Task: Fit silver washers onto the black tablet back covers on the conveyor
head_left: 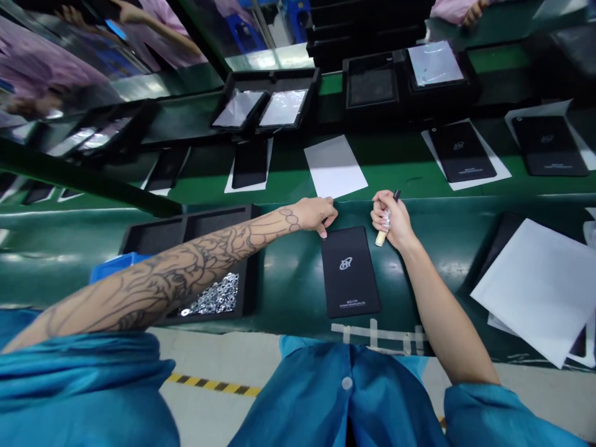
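Observation:
A black tablet [351, 273] lies flat on the green bench, its back with a pale logo facing up. My left hand [317, 215] is at the tablet's upper left corner, fingers curled and thumb tip touching it; anything between those fingers is hidden. To the right of the tablet, my right hand [392, 218] is closed round a short stick-like tool [381, 238] with a pale end and a black end. Something shiny shows at its fingers. Under my left forearm, a black tray [246, 279] holds many small silvery ring-shaped parts [216, 298].
White sheets [535, 285] cover dark items at right. Beyond the bench, a green belt [395, 174] carries a white sheet [336, 166] and tablets on paper [463, 152]. Black trays [272, 81] stand behind. A blue bin [118, 266] is at left. People in pink work opposite.

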{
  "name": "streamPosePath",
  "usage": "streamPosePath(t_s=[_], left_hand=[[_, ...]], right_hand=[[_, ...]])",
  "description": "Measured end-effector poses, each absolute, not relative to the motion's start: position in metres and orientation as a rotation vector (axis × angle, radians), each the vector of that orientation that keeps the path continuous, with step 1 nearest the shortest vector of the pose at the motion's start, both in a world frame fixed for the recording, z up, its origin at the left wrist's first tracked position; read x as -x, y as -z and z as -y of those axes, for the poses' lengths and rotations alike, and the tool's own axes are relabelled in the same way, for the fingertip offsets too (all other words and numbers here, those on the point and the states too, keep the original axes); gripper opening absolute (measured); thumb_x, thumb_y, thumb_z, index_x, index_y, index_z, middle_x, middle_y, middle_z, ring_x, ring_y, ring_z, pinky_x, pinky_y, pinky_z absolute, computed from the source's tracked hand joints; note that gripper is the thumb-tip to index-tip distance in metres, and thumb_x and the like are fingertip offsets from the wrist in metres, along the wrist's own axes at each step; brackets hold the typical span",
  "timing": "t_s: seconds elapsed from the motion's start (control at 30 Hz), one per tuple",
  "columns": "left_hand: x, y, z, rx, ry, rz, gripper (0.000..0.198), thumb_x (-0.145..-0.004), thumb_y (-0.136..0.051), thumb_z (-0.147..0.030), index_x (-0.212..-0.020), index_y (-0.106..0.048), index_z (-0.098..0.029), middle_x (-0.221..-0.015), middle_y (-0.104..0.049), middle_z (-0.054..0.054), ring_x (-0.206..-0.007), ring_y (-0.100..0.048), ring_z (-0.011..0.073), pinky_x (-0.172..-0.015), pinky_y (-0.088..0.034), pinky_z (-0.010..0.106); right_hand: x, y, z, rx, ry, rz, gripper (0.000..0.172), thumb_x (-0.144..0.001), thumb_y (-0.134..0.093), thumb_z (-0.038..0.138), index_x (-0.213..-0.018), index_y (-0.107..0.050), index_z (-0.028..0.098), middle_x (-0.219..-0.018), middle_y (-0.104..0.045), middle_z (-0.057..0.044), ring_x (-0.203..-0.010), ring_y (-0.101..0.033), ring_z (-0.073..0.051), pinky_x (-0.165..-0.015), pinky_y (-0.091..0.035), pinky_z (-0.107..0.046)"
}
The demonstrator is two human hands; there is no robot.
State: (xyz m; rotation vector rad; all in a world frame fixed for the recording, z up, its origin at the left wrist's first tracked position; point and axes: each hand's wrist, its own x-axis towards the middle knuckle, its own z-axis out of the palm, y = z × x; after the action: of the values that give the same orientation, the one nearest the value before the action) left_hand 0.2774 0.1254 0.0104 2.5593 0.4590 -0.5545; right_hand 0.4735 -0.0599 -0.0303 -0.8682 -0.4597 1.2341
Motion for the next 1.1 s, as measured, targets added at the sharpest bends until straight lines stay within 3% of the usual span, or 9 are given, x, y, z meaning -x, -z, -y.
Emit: streamPosePath(t_s=[0.2, 0.37, 0.5, 0.6, 0.77, 0.93, 1.1], left_hand=[[-0.292, 0.010, -0.138, -2.495, 0.519, -0.511, 0.048, -0.055, -0.105, -0.037, -0.071, -0.064, -0.018, -0.093, -0.063, 0.002, -0.081, -0.054, 0.0181, -0.076, -0.040, 0.029], [-0.277, 0.015, -0.137, -2.392, 0.291, -0.582, 0.045, -0.053, -0.103, -0.031, -0.067, -0.063, -0.018, -0.069, -0.060, -0.003, -0.075, -0.054, 0.0163, -0.076, -0.043, 0.028], [-0.238, 0.000, -0.116, -2.342, 0.002, -0.569, 0.028, -0.081, -0.087, -0.036, -0.094, -0.073, -0.016, -0.095, -0.072, 0.003, -0.085, -0.063, 0.0172, -0.080, -0.048, 0.028], [-0.184, -0.014, -0.103, -2.293, -0.338, -0.661, 0.025, -0.096, -0.071, -0.035, -0.110, -0.072, -0.016, -0.112, -0.071, 0.008, -0.093, -0.065, 0.0184, -0.089, -0.051, 0.033], [-0.066, -0.029, -0.096, -2.204, -0.613, -1.081, 0.025, -0.100, -0.066, -0.044, -0.106, -0.073, -0.020, -0.105, -0.072, 0.005, -0.087, -0.063, 0.0183, -0.086, -0.053, 0.034], [0.021, -0.017, -0.078, -2.154, -0.530, -1.400, 0.033, -0.098, -0.067, -0.052, -0.110, -0.074, -0.022, -0.104, -0.075, 0.008, -0.087, -0.065, 0.0231, -0.081, -0.056, 0.036], [0.036, -0.008, -0.055, -2.131, -0.386, -1.409, 0.047, -0.100, -0.059, -0.062, -0.121, -0.074, -0.022, -0.115, -0.075, 0.012, -0.096, -0.068, 0.0282, -0.089, -0.058, 0.043]], right_hand=[[-0.463, 0.008, 0.070, 0.946, -1.034, 0.555, 0.063, -0.104, -0.060, 0.069, -0.065, -0.035, 0.026, -0.051, -0.017, 0.009, -0.042, -0.017, -0.009, -0.037, -0.020, -0.023], [-0.408, -0.014, 0.052, 1.086, -1.024, 0.918, 0.073, -0.093, -0.069, 0.077, -0.056, -0.034, 0.025, -0.058, -0.035, 0.002, -0.055, -0.040, -0.013, -0.050, -0.042, -0.028], [-0.357, -0.010, 0.026, 1.151, -0.965, 0.985, 0.076, -0.092, -0.064, 0.082, -0.055, -0.028, 0.026, -0.053, -0.029, 0.003, -0.051, -0.029, -0.012, -0.049, -0.034, -0.029], [-0.342, -0.001, 0.013, 1.169, -0.896, 0.986, 0.070, -0.096, -0.058, 0.077, -0.058, -0.028, 0.027, -0.053, -0.025, 0.004, -0.050, -0.028, -0.012, -0.047, -0.028, -0.028], [-0.344, 0.002, 0.007, 1.216, -0.907, 1.033, 0.071, -0.096, -0.061, 0.077, -0.058, -0.025, 0.029, -0.052, -0.023, 0.004, -0.048, -0.027, -0.013, -0.047, -0.025, -0.030], [-0.346, -0.002, 0.005, 1.182, -0.997, 1.041, 0.073, -0.098, -0.061, 0.073, -0.056, -0.023, 0.028, -0.049, -0.019, 0.005, -0.045, -0.022, -0.012, -0.046, -0.022, -0.030], [-0.343, 0.003, 0.008, 1.196, -0.976, 1.141, 0.075, -0.101, -0.062, 0.072, -0.055, -0.022, 0.027, -0.050, -0.018, 0.006, -0.044, -0.020, -0.010, -0.047, -0.021, -0.031]])
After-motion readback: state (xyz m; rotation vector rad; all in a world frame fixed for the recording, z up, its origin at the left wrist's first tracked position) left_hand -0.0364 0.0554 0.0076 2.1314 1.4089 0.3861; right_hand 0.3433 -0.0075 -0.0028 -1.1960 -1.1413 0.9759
